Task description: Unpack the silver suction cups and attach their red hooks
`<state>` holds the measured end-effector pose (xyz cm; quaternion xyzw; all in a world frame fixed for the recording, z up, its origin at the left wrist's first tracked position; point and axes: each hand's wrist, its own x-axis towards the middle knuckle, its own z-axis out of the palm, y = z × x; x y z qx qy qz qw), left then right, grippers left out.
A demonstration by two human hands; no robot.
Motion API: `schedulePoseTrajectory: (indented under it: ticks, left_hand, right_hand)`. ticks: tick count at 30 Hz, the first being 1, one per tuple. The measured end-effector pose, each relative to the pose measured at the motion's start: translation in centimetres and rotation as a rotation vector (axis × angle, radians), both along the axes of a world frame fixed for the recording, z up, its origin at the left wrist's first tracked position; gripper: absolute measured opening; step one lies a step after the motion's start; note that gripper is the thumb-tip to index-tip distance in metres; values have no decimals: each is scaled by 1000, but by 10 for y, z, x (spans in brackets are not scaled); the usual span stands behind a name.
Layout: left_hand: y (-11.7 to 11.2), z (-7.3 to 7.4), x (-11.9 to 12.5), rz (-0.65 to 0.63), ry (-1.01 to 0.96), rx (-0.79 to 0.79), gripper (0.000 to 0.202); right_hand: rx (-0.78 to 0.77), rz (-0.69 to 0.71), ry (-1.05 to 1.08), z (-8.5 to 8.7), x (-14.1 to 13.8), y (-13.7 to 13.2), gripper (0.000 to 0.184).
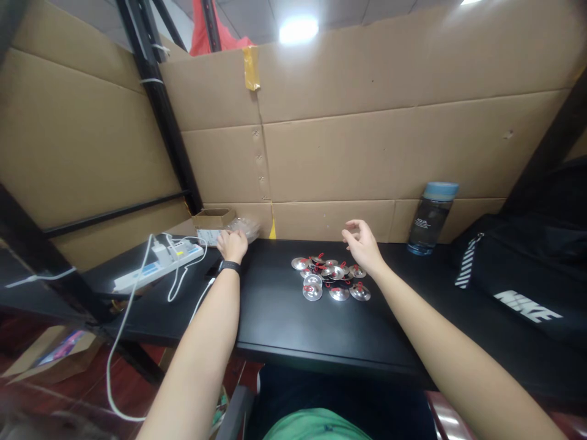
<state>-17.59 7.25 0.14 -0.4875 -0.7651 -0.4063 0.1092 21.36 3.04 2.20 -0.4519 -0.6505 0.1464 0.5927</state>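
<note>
A black table (pixel 284 318) is seen from above, backed and flanked by a wall of brown cardboard sheets (pixel 367 153) that are fixed to a black metal frame (pixel 160 104); a ceiling light (pixel 298 29) shows over the top edge. The left hand (pixel 232 244), with a dark band on its wrist, is laid on a clear plastic bag (pixel 245 227) at the back of the table, just beside a small open cardboard box (pixel 213 221); the fingers appear to be curled onto the bag, though a firm grasp cannot be confirmed from this distance. The right hand (pixel 362 244) is held open and empty, fingers loosely bent, just above and behind a cluster of small silver discs with red loops (pixel 330 278), which lies near the middle of the table. A white power strip (pixel 158 266) with trailing cables is placed to the left, a blue-capped water bottle (pixel 431 217) stands against the cardboard on the right, and a black sports bag (pixel 527 275) rests at the far right.
</note>
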Motion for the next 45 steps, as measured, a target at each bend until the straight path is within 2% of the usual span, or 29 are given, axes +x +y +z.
schedulePoseTrajectory:
  ticks: [3,10,15,21,27,30,33,36,39,45]
  left_hand:
    - [-3,4,3,-17,26,-23,39]
    - [-5,13,4,-49,90,-123,47]
    - [-7,16,11,-105,232,-227,57]
    - [-4,10,20,-44,375,-329,68]
    - [-2,4,17,6,291,-372,81]
    - [-2,4,19,-27,318,-337,74]
    - [-2,6,25,-178,424,-324,55]
    - [-1,6,33,-335,480,-389,55]
    - [-2,4,44,-354,483,-471,52]
    - [-7,0,68,-293,466,-584,46]
  right_hand:
    - [-1,-1,-8,-1,0,0,31]
    - [-12,8,-19,-1,0,1,30]
    - [-13,20,-33,-1,0,1,30]
    - [-19,40,-44,0,-2,-3,31]
    - [-24,58,-77,2,-4,-7,30]
    - [1,49,-66,2,-4,-8,33]
    - [26,37,-60,3,-4,-8,34]
    - [34,33,-80,4,-5,-10,33]
    - [46,31,-110,6,-5,-12,29]
    - [65,43,-157,5,-7,-13,30]
